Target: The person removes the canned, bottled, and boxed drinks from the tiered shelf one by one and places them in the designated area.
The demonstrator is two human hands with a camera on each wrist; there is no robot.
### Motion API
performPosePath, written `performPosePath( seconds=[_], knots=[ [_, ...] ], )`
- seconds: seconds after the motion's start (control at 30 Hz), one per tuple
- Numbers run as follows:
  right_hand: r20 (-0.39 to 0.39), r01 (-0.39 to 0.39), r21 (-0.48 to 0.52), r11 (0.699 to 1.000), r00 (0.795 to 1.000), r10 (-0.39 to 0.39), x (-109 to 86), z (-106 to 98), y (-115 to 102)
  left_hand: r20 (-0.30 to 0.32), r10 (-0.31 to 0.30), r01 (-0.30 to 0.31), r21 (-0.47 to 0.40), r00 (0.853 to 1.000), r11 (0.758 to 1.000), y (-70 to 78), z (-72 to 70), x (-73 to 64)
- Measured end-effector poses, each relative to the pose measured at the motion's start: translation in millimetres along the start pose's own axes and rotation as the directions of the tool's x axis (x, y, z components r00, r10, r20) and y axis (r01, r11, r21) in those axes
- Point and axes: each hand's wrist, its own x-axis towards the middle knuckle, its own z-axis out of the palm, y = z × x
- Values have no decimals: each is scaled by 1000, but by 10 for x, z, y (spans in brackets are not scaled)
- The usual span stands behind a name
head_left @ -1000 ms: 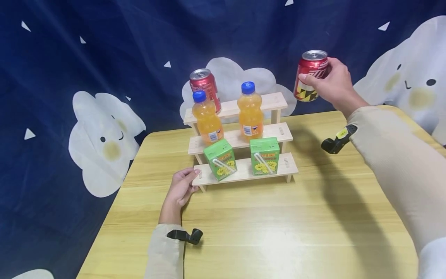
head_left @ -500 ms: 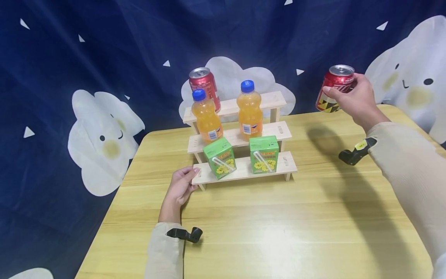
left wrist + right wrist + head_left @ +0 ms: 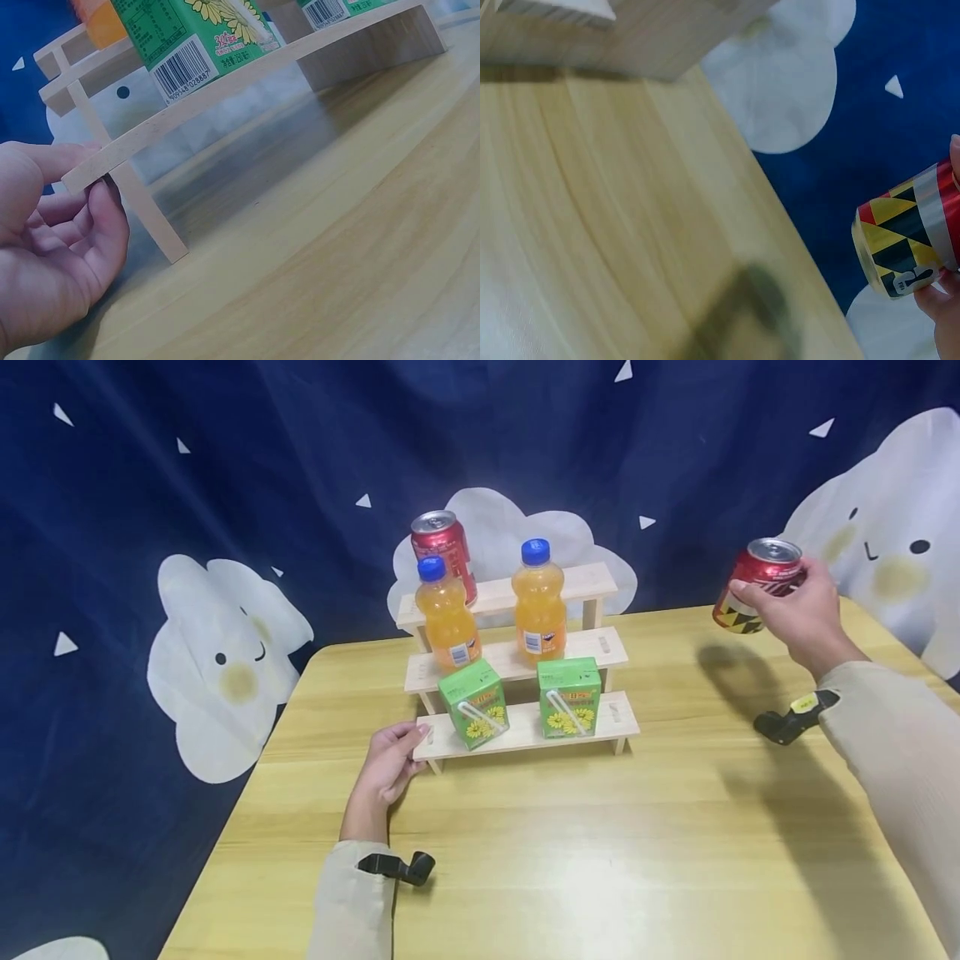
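My right hand [image 3: 810,618] grips a red soda can [image 3: 759,585] above the table's back right part. In the right wrist view the can [image 3: 904,232] shows a black and yellow pattern near its base, off the tabletop. With thumb above and fingers below, my left hand [image 3: 388,764] pinches the left end of the lowest step of a wooden three-step rack [image 3: 517,740]; the left wrist view shows this grip [image 3: 67,240] closely. Two green drink cartons [image 3: 474,703] stand on that step, the left one turned at an angle.
Two orange soda bottles [image 3: 540,602] with blue caps stand on the middle step. Another red can [image 3: 442,547] stands at the top step's left. A dark blue curtain [image 3: 315,460] with cloud prints hangs behind the wooden table [image 3: 525,843].
My right hand has carried the can to the right and lower, away from the rack. My left hand keeps its hold on the bottom step.
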Motion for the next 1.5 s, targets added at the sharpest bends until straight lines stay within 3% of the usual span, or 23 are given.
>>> performPosePath(
  seconds=[0.17,0.43,0.67,1.5],
  knots=[
    [-9,-49,28,998,999,49,-24,-77,166,-6,-2,2,-2,1000,1000,-6,8,-12],
    [-23,-133,-42,990,991,132,-72,-139,373,-5,4,-4,-5,1000,1000,-16,10,-11],
    [-23,-135,-110,985,991,133,-165,-166,534,-12,12,-12,-9,1000,1000,-21,4,-19],
    [-34,-211,-77,974,977,209,-207,-146,791,-6,1,-1,-2,1000,1000,-13,3,-17]
  ],
)
